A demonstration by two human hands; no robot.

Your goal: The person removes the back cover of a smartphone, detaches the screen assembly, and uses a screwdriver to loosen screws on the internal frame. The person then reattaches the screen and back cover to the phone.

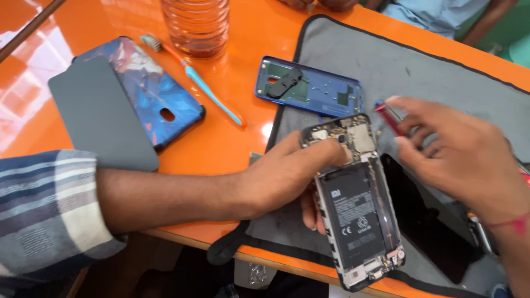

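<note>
My left hand (281, 176) grips an opened smartphone (356, 212) by its upper left side, the thumb resting on the circuit board near the top. The phone shows its black battery and bare boards, back cover off. My right hand (464, 157) hovers to the right of the phone's top and pinches a small red-handled tool (388, 115) with its tip pointing toward the phone's upper corner. Both hands work over a grey work mat (419, 72).
A blue phone back cover (320, 91) with a black part on it lies at the mat's left edge. On the orange table (232, 132) lie a blue patterned flip case (132, 94), a toothbrush (204, 88) and a clear plastic bottle (196, 25). Another person sits at the far side.
</note>
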